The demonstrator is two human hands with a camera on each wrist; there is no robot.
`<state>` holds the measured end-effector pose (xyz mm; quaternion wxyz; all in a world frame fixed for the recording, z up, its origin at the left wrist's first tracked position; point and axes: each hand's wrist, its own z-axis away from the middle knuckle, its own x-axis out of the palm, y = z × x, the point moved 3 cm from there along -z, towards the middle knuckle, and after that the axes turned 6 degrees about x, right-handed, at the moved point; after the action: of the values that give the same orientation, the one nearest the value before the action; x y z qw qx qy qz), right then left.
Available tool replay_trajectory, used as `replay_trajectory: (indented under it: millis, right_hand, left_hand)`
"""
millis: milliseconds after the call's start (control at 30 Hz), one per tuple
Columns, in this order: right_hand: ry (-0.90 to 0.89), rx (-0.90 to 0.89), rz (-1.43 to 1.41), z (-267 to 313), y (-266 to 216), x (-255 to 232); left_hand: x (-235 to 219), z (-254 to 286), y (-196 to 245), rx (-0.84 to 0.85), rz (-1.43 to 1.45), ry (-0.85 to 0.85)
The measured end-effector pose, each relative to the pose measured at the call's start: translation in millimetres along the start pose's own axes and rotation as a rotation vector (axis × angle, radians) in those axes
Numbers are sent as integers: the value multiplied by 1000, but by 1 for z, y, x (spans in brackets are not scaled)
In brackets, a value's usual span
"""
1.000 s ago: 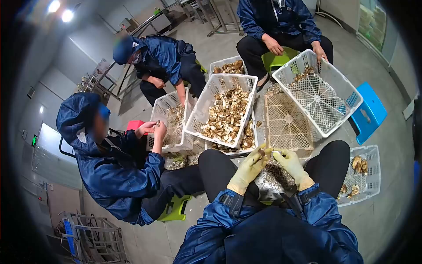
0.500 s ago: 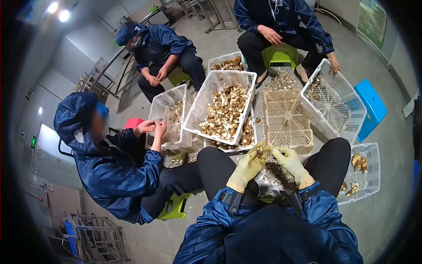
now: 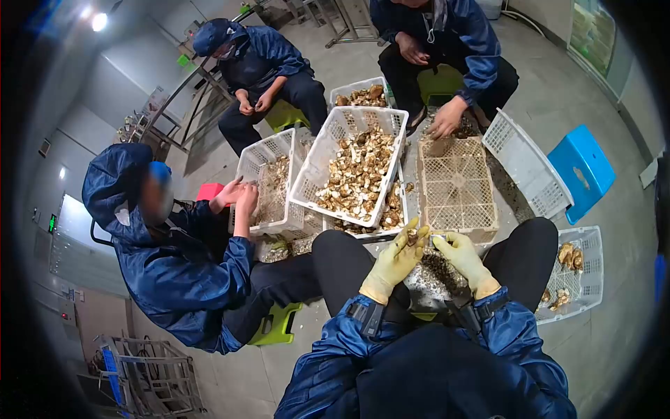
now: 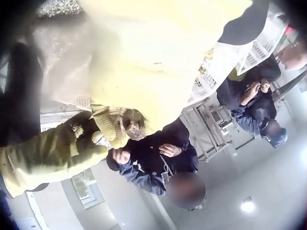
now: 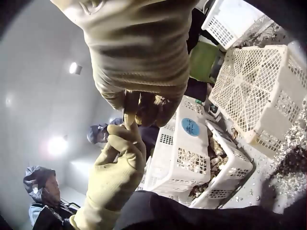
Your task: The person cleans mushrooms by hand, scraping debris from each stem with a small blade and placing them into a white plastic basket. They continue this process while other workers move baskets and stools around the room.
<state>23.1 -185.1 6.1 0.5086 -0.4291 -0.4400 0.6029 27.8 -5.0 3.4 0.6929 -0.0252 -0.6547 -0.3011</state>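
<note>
Both of my hands wear pale yellow rubber gloves and meet above my lap. My left hand [image 3: 392,267] pinches a small brown mushroom [image 3: 412,237] between thumb and fingers; it also shows in the left wrist view. Beside it, my right hand [image 3: 463,264] grips a small blade-like tool, mostly hidden by its curled fingers. In the right wrist view, the right glove [image 5: 139,52] is above and the left glove [image 5: 117,170] below, fingertips close together. Beneath the hands, dark crumbly scraps [image 3: 438,272] lie on a pale bag-like surface between my knees.
Ahead stands a tilted white crate [image 3: 296,192] full of mushrooms, stacked on another. An upside-down crate [image 3: 458,183] is to its right. A crate [image 3: 590,279] with a few mushrooms sits by my right knee, near a blue stool [image 3: 583,174]. Three seated people surround the crates.
The person across has let the right-hand crate tip over sideways and now reaches down behind the upside-down crate. My hands stay nearly in place, the mushroom turning slightly in my left fingers.
</note>
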Motion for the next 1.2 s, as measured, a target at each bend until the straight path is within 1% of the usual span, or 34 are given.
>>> replay_trajectory:
  millis: [100,200,300,333,433,467,533,633,667,767,800,867,933,967,1033,1100,1167,1200]
  right_hand:
    - [-35,128,-25,4,-5,-2]
    - [-35,-147,-55,3,-8,-1]
    - [-55,-179,-16,9,-16,1]
    - [-41,-206,51,13,-22,1]
    - [-88,-200,60,14,-26,3]
    - [-104,-191,46,14,-26,3]
    - [-136,-176,18,16,-28,3]
    - [-133,-171,24,14,-23,3]
    - [-94,-193,73,15,-24,3]
    - [-151,62,-87,13,-13,1]
    - [-112,34,-110,14,-18,1]
    - [-119,39,-109,11,-13,0]
    - [-125,25,-141,8,-10,1]
    - [-122,-35,-130,8,-11,2]
    - [-114,-155,-109,9,-16,5]
    - [-122,-74,-16,11,-19,1]
    - [-95,1,37,14,-23,0]
    - [-75,16,31,13,-21,0]
  left_hand:
    - [0,0,-1,-13,-47,-3]
    - [2,5,0,63,-368,-51]
    - [10,6,1,-79,-172,-29]
    - [7,6,0,-13,-377,-116]
    - [18,9,1,79,-808,-151]
    - [0,5,-4,-34,-469,-67]
    - [-2,5,-5,3,-539,-77]
    - [0,6,-4,60,-688,-124]
    - [2,6,-4,78,-745,-145]
    - [-1,5,-4,-61,-399,-79]
    - [-1,5,-3,-37,-431,-90]
    - [0,4,-1,12,-493,-111]
    - [7,6,0,204,-862,-164]
    - [12,7,0,302,-1046,-190]
    - [19,7,2,239,-996,-154]
    - [24,6,4,208,-1039,-159]
    - [26,6,6,206,-1178,-205]
    - [21,6,4,166,-1076,-167]
